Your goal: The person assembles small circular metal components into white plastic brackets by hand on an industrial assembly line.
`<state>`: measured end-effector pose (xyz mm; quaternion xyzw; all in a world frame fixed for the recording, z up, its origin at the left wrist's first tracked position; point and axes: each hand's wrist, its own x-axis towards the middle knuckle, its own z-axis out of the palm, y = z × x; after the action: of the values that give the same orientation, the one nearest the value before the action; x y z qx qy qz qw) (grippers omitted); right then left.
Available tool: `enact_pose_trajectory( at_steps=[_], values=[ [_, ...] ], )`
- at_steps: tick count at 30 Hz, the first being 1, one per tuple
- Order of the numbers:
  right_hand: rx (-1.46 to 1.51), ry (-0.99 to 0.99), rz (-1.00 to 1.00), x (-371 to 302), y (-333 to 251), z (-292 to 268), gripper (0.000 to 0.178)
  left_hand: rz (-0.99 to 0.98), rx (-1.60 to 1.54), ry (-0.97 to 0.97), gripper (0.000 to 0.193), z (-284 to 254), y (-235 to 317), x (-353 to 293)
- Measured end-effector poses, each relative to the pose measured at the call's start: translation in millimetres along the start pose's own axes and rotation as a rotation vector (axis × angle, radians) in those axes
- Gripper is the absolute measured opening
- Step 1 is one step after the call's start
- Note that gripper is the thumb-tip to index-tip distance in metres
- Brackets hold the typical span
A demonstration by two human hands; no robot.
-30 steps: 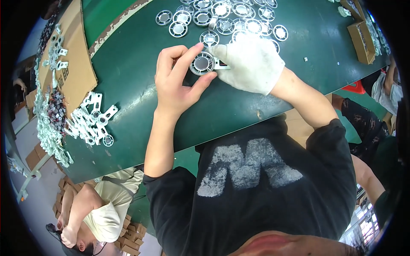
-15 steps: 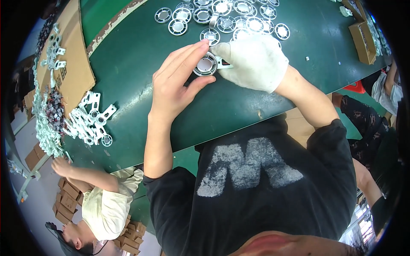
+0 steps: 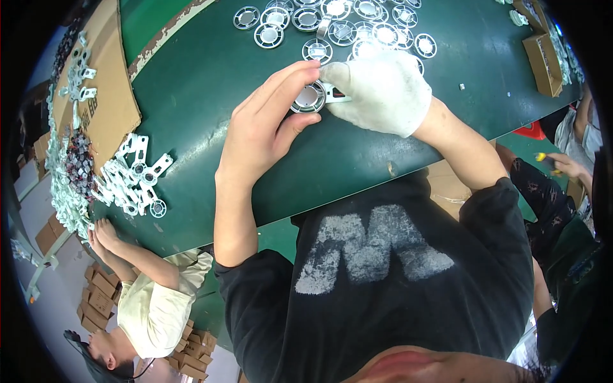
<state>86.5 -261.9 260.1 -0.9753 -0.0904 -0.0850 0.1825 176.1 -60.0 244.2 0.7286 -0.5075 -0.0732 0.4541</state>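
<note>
Above the green table, my bare left hand (image 3: 265, 124) curls its fingers and thumb round a round silver ring-shaped part (image 3: 309, 97) with spokes and a pale centre. My right hand (image 3: 378, 94), in a white glove, is closed on the handle side of a white plastic part (image 3: 337, 94) joined to that ring. The gloved thumb presses near the ring's edge; the remaining gloved fingers are hidden. Just beyond both hands lies a spread of loose silver spoked rings (image 3: 269, 36), one of them (image 3: 317, 51) close to my left fingertips.
White handled parts (image 3: 137, 175) lie heaped on the table's left, beside a cardboard sheet (image 3: 115, 83) and a pile of small dark parts (image 3: 81, 159). A cardboard box (image 3: 541, 64) stands far right. A co-worker (image 3: 150, 300) works at lower left; another person's hand (image 3: 568, 166) holds a yellow-ended tool at right.
My hands keep their grip and barely move. The co-worker's hands at left have shifted to the table's edge pile. At right, another person's hand with a yellow-ended tool has come into view.
</note>
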Motion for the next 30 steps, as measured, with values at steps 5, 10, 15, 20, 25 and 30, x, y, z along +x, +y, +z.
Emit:
enact_pose_trajectory(
  at_steps=[5,10,15,20,25,30],
  values=[
    [0.047,0.007,0.025,-1,0,2,0.027,0.016,0.017,-0.003,0.054,-1,2,0],
    [0.395,-0.277,0.124,3,11,-16,0.035,0.074,0.127,0.008,0.055,7,6,-2],
    [0.772,-0.512,0.272,5,12,-15,0.061,0.251,0.206,0.021,0.060,7,5,1],
    [0.730,-0.243,0.108,-1,-1,-1,0.036,-0.065,-0.490,0.151,0.074,22,5,-7],
    [0.449,-0.020,-0.066,-9,-1,14,0.029,-0.082,-0.608,0.117,0.053,29,5,-7],
    [0.253,0.146,-0.087,-13,-9,18,0.022,-0.097,-0.608,0.192,0.036,36,6,-8]
  ],
)
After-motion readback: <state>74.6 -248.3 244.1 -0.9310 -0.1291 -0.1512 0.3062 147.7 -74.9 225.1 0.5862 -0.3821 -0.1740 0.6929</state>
